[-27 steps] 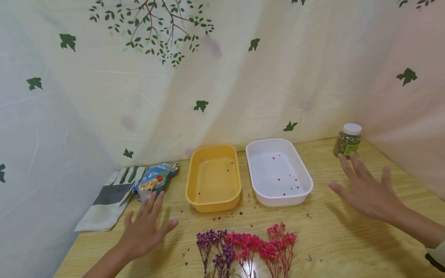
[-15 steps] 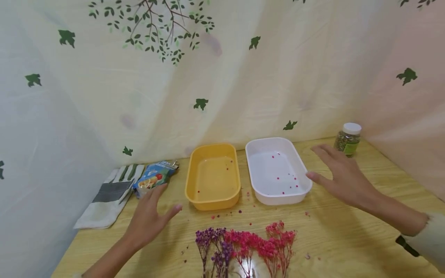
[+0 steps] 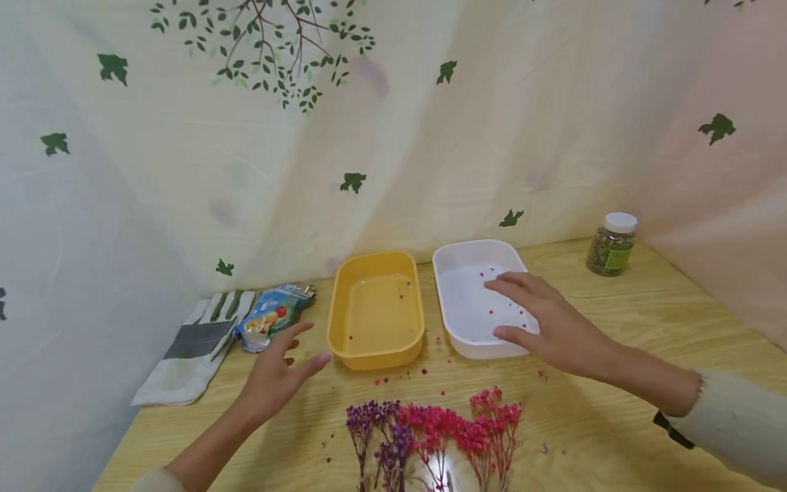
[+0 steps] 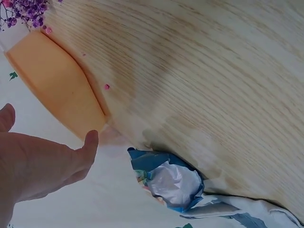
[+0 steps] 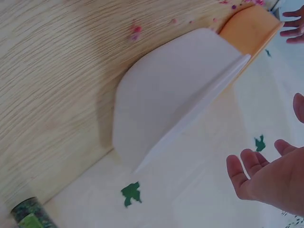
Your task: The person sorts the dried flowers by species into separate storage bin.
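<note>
My right hand [image 3: 556,328] hovers over the right part of the white tray [image 3: 458,301], fingers loosely spread and holding nothing; the right wrist view shows this hand [image 5: 270,175] apart from the tray's rim. My left hand [image 3: 277,379] hangs in the air left of the yellow tray [image 3: 344,307], thumb toward the tray, nothing in its grasp. Behind its fingers lies a blue snack packet [image 3: 270,314], which the left wrist view shows as a crumpled packet [image 4: 171,183]. A few tiny pink bits lie in both trays.
Purple dried flowers [image 3: 371,424] and pink dried flowers [image 3: 436,427] lie at the table's front. A work glove [image 3: 190,355] lies at the left. The lidded jar [image 3: 611,246] stands at the back right. Loose petals dot the wooden table [image 3: 652,342]; a printed curtain [image 3: 393,137] hangs behind.
My right hand has swept left from in front of the jar to over the white tray. My left hand has shifted slightly right, its fingers bending somewhat. Trays and flowers stay put.
</note>
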Motion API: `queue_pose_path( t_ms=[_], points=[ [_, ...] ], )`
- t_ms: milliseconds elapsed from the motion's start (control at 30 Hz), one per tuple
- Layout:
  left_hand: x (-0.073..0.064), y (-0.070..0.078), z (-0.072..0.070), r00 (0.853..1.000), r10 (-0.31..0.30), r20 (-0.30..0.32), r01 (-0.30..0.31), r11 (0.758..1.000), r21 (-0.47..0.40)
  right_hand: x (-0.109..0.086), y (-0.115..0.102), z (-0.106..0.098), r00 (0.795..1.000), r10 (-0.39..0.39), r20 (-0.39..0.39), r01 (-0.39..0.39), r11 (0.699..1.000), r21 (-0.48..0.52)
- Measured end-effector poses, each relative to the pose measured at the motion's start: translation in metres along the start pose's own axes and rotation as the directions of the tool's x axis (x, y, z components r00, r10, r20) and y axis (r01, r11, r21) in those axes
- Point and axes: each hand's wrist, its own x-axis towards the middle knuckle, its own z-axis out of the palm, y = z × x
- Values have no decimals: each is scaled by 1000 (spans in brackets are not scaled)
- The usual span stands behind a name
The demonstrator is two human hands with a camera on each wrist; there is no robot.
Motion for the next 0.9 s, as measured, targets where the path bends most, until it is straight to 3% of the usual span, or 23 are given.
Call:
queue_pose_path(
  t_ms=[167, 367, 633, 900],
  points=[
    [7, -2, 5, 999, -17, 35, 20, 997, -79, 5, -13, 13, 998, -27, 53, 25, 999, 42],
    [11, -4, 10, 998, -24, 62, 34, 987, -159, 10, -26, 26, 995, -84, 53, 80, 995, 62],
    [18, -13, 16, 993, -52, 108, 83, 946, -312, 19, -32, 38, 990, -135, 33, 132, 987, 89],
    [27, -18, 21, 992, -26, 126, 70, 931, -360, 25, -40, 45, 988, -143, 56, 134, 981, 139]
  ],
)
